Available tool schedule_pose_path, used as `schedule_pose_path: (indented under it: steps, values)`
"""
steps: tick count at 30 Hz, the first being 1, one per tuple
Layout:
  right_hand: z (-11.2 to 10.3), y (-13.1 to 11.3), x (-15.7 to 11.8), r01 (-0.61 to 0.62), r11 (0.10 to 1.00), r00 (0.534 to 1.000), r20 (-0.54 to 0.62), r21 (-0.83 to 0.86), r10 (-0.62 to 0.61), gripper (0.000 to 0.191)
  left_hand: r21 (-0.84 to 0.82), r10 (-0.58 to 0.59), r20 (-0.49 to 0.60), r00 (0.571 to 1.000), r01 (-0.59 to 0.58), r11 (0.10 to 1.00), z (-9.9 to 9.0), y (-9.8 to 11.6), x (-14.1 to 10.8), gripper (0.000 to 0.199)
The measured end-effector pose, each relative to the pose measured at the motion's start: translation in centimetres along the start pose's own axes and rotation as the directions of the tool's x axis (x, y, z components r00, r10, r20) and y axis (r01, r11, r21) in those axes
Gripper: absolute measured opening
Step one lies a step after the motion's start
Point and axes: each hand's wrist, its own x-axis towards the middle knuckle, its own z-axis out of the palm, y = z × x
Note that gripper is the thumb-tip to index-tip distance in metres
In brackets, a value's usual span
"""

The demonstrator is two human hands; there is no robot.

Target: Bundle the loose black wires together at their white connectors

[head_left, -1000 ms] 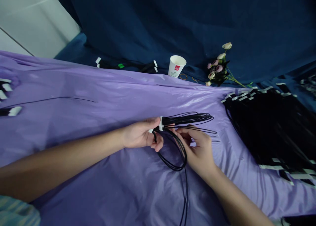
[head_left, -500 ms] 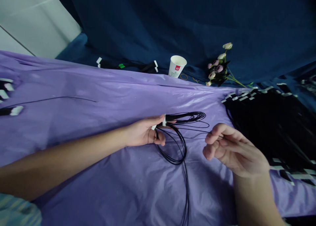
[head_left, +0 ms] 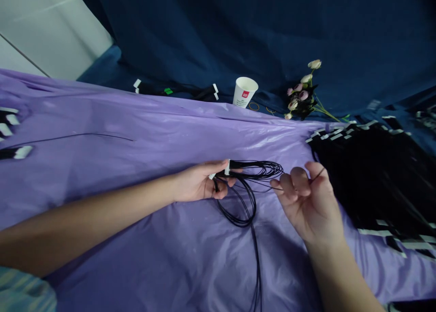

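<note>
My left hand (head_left: 199,182) is closed around a looped bundle of thin black cord (head_left: 260,170), over the middle of the purple sheet. Close to the thumb, a white band (head_left: 227,167) wraps the bundle. A rounder loop hangs beneath it, and several strands trail down toward the front edge of the view. On the right, my right hand (head_left: 308,207) has its palm turned up and its fingers curled on a single black strand (head_left: 318,174). That strand runs back to the bundle, and a short piece sticks out past the fingers.
Black cord bundles with white bands (head_left: 374,175) cover the right side of the purple sheet (head_left: 153,248). More banded bundles (head_left: 22,152) lie at the left edge. Behind the sheet stand a paper cup (head_left: 244,93) and artificial flowers (head_left: 301,95), before a dark blue cloth (head_left: 238,30).
My right hand has turned palm up, its fingers moving slightly left and curling around the strand. The left hand stays nearly still, and the upper loops have shifted a little.
</note>
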Motion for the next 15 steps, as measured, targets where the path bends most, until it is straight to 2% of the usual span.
schedule_pose_path:
  steps: [3, 6, 8, 11, 15]
  values:
    - [-0.17, 0.06, -0.50, 0.095, 0.978, 0.995, -0.004, -0.188, -0.097, 0.005, -0.017, -0.001, -0.006, 1.000, 0.001, 1.000, -0.02, 0.00, 0.03, 0.034]
    - [-0.21, 0.05, -0.89, 0.182, 0.855, 0.981, 0.033, -0.486, -0.190, 0.006, -0.020, 0.002, 0.012, 1.000, -0.001, 1.000, -0.07, -0.03, 0.07, 0.033]
    - [-0.06, -0.03, -1.04, 0.193, 0.779, 0.979, 0.061, -0.597, -0.195, 0.009, -0.015, 0.002, 0.025, 1.000, -0.002, 1.000, -0.10, -0.04, 0.09, 0.031]
    - [0.25, -0.07, -1.09, 0.176, 0.738, 0.981, 0.057, -0.651, -0.184, 0.011, -0.021, -0.003, 0.026, 1.000, 0.004, 1.000, -0.09, -0.04, 0.07, 0.030]
    - [0.46, 0.03, -1.02, 0.145, 0.741, 0.984, 0.015, -0.656, -0.179, 0.011, -0.023, -0.008, 0.026, 1.000, 0.009, 1.000, -0.11, -0.07, 0.01, 0.032]
